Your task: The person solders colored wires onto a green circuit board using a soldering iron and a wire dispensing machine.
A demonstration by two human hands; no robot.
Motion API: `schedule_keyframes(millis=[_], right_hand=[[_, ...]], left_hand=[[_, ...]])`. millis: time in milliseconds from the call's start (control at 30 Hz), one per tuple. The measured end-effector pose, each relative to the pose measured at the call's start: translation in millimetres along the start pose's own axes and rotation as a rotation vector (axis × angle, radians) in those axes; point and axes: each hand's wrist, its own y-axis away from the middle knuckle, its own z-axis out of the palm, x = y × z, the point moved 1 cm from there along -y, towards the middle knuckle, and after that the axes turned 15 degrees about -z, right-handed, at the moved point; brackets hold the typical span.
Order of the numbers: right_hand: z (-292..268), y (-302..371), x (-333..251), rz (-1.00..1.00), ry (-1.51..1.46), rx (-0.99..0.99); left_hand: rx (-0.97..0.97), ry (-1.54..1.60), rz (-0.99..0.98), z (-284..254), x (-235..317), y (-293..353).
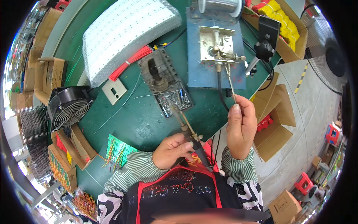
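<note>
My left hand point(170, 152) is closed around the black handle of a soldering iron point(200, 151). The iron's tip points away from me, over the near end of a dark tray littered with solder scraps point(177, 98). At the right, my right hand point(241, 125) pinches the near end of a thin metal rod point(231, 85). The rod's far end reaches the underside of a metal solder feeder point(218, 44), mounted on a blue plate point(199, 76); whether they are joined I cannot tell. A spool of solder wire point(220, 6) sits behind the feeder.
A bubble-wrapped stack point(128, 35), a bundle of red wires point(130, 62) and a square plate with cutouts point(114, 91) lie on the green table point(123, 115). A black fan point(69, 108) stands left. Open cardboard boxes point(279, 136) stand beyond the right edge.
</note>
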Motion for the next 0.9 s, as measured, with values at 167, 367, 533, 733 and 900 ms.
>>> schedule_keyframes(millis=[167, 367, 533, 733, 900], right_hand=[[1.2, 0.0, 1.1, 0.020, -0.042, 0.021], [1.8, -0.7, -1.8, 0.023, -0.028, 0.025], [1.2, -0.4, -0.3, 0.011, -0.018, 0.020], [0.6, -0.5, -0.9, 0.012, -0.018, 0.016], [0.5, -1.1, -1.1, 0.016, -0.036, 0.020]], left_hand=[[-0.014, -0.018, -0.011, 1.7, 4.3, -0.1], [0.005, -0.035, 0.003, 2.2, 3.7, 0.3], [-0.011, -0.033, -0.001, 1.5, 4.1, 0.5], [-0.015, -0.036, -0.001, 1.6, 3.8, 0.5], [-0.010, -0.049, 0.001, 4.9, 7.4, 1.6]])
